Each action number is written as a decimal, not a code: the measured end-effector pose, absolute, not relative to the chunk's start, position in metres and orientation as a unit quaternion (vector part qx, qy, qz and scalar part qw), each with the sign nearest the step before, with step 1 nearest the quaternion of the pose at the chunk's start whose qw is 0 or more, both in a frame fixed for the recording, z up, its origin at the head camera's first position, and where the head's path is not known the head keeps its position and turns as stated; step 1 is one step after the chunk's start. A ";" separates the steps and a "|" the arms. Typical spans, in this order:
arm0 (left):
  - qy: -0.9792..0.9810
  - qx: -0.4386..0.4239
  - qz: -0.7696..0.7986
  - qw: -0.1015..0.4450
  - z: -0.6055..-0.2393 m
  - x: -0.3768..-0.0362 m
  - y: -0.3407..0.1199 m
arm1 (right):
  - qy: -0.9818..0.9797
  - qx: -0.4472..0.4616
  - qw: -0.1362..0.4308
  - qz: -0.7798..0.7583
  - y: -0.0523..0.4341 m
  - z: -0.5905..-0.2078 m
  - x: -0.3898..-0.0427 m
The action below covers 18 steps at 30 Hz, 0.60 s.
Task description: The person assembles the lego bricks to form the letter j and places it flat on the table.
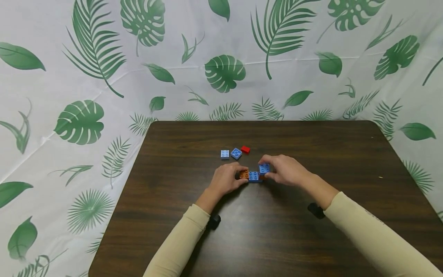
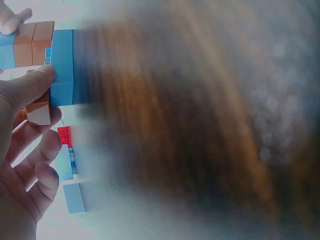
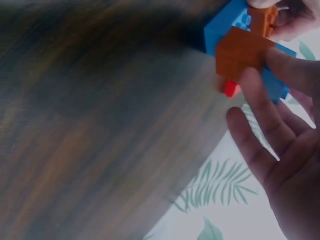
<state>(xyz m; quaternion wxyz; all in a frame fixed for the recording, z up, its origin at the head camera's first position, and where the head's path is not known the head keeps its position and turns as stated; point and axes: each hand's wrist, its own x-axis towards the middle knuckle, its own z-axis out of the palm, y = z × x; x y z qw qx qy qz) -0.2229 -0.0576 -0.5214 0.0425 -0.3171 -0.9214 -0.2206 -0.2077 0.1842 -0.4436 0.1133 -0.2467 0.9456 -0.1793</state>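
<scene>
At the table's middle both hands meet on a small cluster of bricks. My left hand (image 1: 238,174) pinches its orange brick (image 1: 244,174) at the left end, thumb (image 2: 30,85) on the side. A blue brick (image 1: 254,176) joins it in the middle. My right hand (image 1: 269,172) grips another blue brick (image 1: 264,168) at the right end, which sits on an orange brick (image 3: 240,52). Whether the cluster rests on the table or is held just above it, I cannot tell. Both wrist views are blurred.
Three loose bricks lie just behind the hands: a light blue one (image 1: 225,154), a blue one (image 1: 236,153) and a red one (image 1: 245,149). The dark wooden table (image 1: 311,238) is backed by a leaf-print cloth (image 1: 225,73).
</scene>
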 end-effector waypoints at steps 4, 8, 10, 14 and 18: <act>-0.920 -0.318 -0.222 0.045 -0.523 -0.223 -0.058 | 0.939 -0.243 0.150 -0.191 0.182 -0.437 -0.218; -0.922 -0.316 -0.218 0.049 -0.525 -0.222 -0.057 | 0.936 -0.244 0.165 -0.193 0.177 -0.435 -0.231; -0.923 -0.316 -0.215 0.051 -0.526 -0.221 -0.057 | 0.936 -0.247 0.162 -0.189 0.173 -0.438 -0.237; -0.923 -0.317 -0.211 0.053 -0.528 -0.218 -0.055 | 0.941 -0.245 0.146 -0.184 0.161 -0.446 -0.249; -0.924 -0.316 -0.207 0.060 -0.530 -0.215 -0.054 | 0.945 -0.248 0.132 -0.167 0.149 -0.458 -0.259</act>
